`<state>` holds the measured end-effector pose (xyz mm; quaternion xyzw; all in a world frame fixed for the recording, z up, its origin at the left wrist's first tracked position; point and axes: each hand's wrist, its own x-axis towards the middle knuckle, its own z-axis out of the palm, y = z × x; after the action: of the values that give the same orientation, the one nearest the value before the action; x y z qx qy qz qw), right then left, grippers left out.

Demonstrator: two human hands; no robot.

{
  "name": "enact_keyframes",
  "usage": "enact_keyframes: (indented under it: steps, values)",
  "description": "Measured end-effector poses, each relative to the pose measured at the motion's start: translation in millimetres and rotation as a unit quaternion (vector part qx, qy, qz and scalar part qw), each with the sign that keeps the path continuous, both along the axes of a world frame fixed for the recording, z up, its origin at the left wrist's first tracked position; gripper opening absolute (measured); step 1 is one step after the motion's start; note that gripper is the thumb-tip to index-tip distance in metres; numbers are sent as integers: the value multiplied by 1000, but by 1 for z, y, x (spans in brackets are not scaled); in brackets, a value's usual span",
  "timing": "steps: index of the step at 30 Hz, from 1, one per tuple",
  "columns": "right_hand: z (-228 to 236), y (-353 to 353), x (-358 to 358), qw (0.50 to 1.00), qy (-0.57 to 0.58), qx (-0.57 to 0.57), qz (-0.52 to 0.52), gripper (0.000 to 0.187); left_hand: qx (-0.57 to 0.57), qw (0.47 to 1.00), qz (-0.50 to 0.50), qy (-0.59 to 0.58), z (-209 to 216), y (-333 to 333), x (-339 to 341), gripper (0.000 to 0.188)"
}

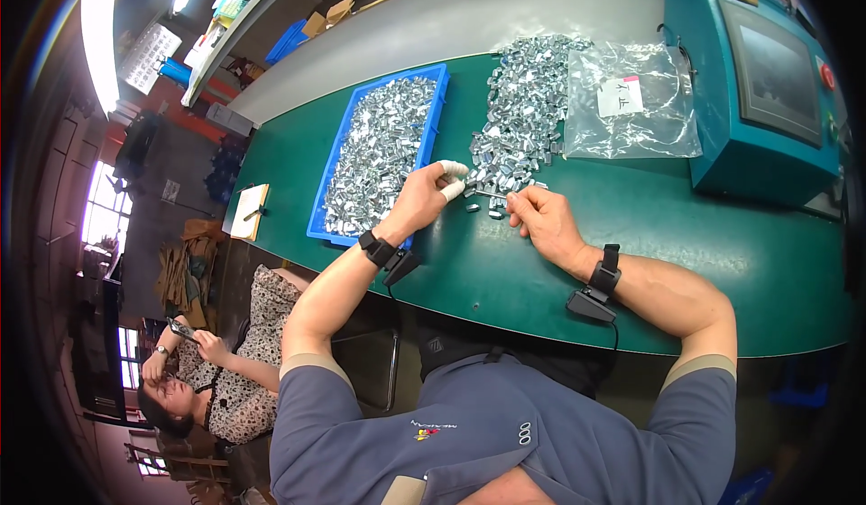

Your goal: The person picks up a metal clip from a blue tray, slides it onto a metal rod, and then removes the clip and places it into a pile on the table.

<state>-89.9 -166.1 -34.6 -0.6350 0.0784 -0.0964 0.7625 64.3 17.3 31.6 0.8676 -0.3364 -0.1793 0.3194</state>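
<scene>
At the near end of a pile of small silvery metal pieces [526, 99], my two hands work close together. My left hand [419, 200], with white coverings on thumb and forefinger, is closed in a pinch; whatever sits between its fingertips is too small to make out. Across from it, my right hand [548, 227] pinches a thin metal rod-like tool [490, 195] that points toward the left fingertips. A few loose metal pieces [496, 214] lie on the green table just below the tool. Left of the pile, a blue tray [437, 113] holds many more such pieces.
A clear plastic bag [663, 126] with a white label lies right of the pile. A teal machine [713, 99] with a screen stands at the far right. A notepad [247, 215] rests at the table's left end. Another person [239, 370] sits at left holding a phone [181, 328].
</scene>
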Motion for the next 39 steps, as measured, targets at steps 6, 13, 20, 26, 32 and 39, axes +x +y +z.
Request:
enact_keyframes:
  steps: [6, 13, 20, 26, 32, 39]
  values:
    - [1, -2, -2, 1000, 1, -25, 0, 30, -186, 939, 114, 267, -7, -5, -17, 24]
    - [2, -1, -2, 1000, -4, -5, -19, 28, -245, 897, 150, 336, -10, -6, -33, 25]
    - [3, -1, -4, 1000, 6, 3, 5, 35, -279, 880, 161, 349, -19, -10, -48, 21]
    - [5, -3, -4, 999, 9, -17, 35, 41, -286, 863, 160, 384, -22, -18, -58, 24]
    - [5, -1, -5, 1000, 6, 15, 5, 41, -288, 875, 148, 361, -24, -27, -63, 29]
    - [5, -2, -5, 1000, 4, -2, 7, 40, -249, 920, 90, 288, -2, -24, -54, 32]
